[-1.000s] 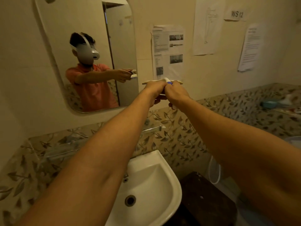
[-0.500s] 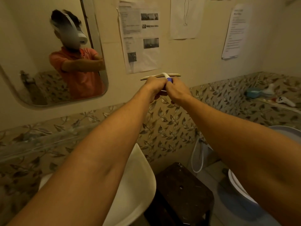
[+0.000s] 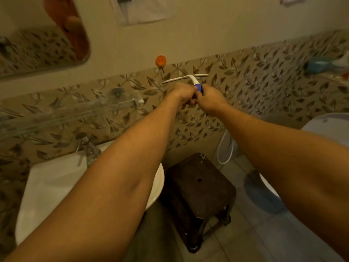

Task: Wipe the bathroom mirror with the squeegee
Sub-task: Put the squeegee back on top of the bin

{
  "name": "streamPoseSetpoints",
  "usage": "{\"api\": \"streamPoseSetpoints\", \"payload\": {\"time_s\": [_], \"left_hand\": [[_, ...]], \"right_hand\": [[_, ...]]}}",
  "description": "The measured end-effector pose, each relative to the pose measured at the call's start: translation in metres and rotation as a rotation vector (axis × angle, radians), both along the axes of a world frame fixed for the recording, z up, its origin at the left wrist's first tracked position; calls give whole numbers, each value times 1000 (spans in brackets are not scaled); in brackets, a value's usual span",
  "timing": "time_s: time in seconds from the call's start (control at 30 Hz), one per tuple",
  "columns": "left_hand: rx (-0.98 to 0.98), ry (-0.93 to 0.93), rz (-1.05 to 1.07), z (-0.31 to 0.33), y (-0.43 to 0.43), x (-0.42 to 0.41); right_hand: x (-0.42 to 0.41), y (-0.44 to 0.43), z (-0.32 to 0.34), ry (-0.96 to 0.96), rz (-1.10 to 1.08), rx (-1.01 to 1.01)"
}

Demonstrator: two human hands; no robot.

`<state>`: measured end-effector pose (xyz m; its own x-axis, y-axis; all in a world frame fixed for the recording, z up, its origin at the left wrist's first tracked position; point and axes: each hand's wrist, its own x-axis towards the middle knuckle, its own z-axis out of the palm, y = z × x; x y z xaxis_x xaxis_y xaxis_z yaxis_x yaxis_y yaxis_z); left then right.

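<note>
Head | squeegee [image 3: 188,78] blade near-horizontal, away from hands [image 3: 196,98] | handle gripped

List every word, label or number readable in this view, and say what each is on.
None can be read.
Paper sheet on the wall: only its lower part shows, print too blurred.
Squeegee: no marking visible.
Orange hook: no lettering visible.
Items on the shelf at right: too blurred.

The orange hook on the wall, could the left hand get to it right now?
Probably yes. Nothing blocks the orange hook, just up-left of the left hand, but that hand grips the squeegee with the right hand.
</note>
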<state>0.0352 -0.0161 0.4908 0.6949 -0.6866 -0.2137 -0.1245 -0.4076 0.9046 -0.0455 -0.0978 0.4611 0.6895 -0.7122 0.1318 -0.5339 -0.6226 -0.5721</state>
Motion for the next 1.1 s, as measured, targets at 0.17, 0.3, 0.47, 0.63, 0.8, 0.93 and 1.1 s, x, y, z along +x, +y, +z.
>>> {"api": "streamPoseSetpoints", "payload": {"time_s": [0.17,0.3,0.47,0.63,0.8,0.93,1.1], "left_hand": [[11,115,30,-62,-20,-1],[40,141,28,-122,-32,0],[73,186,43,-192,-39,-2],[123,230,48,-274,-50,-1],[161,248,54,-341,-55,-8],[187,272,47,-389,-55,-20],[219,322,37,-438,-54,-31]], "right_hand": [[-2,-19,-57,90,-16,47],[-3,-30,-110,156,-24,99],[-5,-33,-179,217,-43,148],[-11,-35,-240,271,-49,219],[-19,-38,-295,323,-54,255],[-29,-41,-340,360,-54,279],[-40,-43,-388,418,-40,308]]}}
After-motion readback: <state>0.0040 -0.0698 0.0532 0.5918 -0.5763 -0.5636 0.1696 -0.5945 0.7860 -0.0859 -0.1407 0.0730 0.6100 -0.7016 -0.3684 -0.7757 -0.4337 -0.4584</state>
